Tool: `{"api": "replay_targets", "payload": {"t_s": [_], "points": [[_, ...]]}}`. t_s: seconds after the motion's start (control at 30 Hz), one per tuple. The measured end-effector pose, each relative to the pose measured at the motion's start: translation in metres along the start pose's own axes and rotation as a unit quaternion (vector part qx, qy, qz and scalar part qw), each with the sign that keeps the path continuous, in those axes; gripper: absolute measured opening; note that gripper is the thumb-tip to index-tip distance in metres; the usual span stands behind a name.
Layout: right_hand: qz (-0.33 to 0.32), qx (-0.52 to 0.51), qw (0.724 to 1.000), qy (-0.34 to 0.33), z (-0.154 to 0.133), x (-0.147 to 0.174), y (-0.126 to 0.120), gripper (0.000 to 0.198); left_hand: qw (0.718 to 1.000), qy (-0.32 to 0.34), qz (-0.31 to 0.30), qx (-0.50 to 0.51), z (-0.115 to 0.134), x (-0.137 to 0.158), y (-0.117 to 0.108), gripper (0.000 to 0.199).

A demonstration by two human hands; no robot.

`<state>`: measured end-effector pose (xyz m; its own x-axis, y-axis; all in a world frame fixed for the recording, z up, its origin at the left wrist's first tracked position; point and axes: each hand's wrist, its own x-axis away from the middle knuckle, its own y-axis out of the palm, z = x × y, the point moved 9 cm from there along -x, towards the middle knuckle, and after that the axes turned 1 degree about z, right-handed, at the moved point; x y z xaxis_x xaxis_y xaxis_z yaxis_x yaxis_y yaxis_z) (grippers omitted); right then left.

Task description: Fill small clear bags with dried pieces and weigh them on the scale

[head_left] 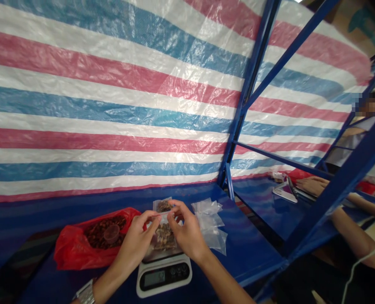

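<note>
Between my two hands is a clear zip bag [165, 237] with brownish dried pieces inside. My left hand [139, 236] pinches the left end of its top edge, and my right hand [187, 230] pinches the right end. The bag is over the plate of a white kitchen scale [164, 276]; whether it rests there I cannot tell. The scale's display is lit, its digits too blurred to read surely. Just behind my fingers lies another small filled zip bag [162, 205]. On the left, a red plastic bag [75, 249] holds dark reddish-brown pieces with a small clear cup [111, 233] on top.
Flat clear zip bags [211, 223] lie right of my right hand on the blue table [247, 253]. Blue metal posts [247, 93] divide it from the neighbouring table, where another person's hands [312, 185] are near a white scale [284, 193]. A striped plastic sheet [111, 105] hangs behind.
</note>
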<state>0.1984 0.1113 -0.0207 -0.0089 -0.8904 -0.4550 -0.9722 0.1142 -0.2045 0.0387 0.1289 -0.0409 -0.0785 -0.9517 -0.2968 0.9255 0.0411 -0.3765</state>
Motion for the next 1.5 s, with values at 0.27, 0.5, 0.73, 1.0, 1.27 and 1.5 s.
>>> {"api": "replay_targets", "payload": {"t_s": [0.27, 0.5, 0.73, 1.0, 1.27, 1.5], "points": [[-0.021, 0.009, 1.000, 0.001, 0.003, 0.002, 0.004, 0.036, 0.999, 0.016, -0.017, -0.027, 0.002, 0.000, 0.004, 0.039], [-0.015, 0.024, 1.000, -0.005, -0.004, 0.002, 0.006, 0.038, 0.999, 0.019, -0.004, -0.038, -0.001, 0.003, 0.006, 0.040], [-0.007, 0.042, 0.999, -0.016, -0.002, 0.002, 0.000, 0.042, 0.997, 0.033, 0.056, -0.046, -0.002, 0.003, -0.021, 0.038], [-0.014, 0.078, 0.997, -0.006, 0.006, 0.001, -0.001, 0.039, 0.980, 0.107, 0.086, -0.146, 0.021, 0.032, -0.046, 0.023], [0.001, 0.142, 0.990, -0.008, 0.021, 0.003, -0.009, 0.036, 0.966, 0.122, 0.022, -0.226, 0.028, 0.069, -0.068, 0.019], [0.107, 0.193, 0.975, -0.002, 0.019, -0.001, -0.053, 0.037, 0.956, 0.160, 0.012, -0.243, 0.031, 0.071, -0.079, 0.020]]}}
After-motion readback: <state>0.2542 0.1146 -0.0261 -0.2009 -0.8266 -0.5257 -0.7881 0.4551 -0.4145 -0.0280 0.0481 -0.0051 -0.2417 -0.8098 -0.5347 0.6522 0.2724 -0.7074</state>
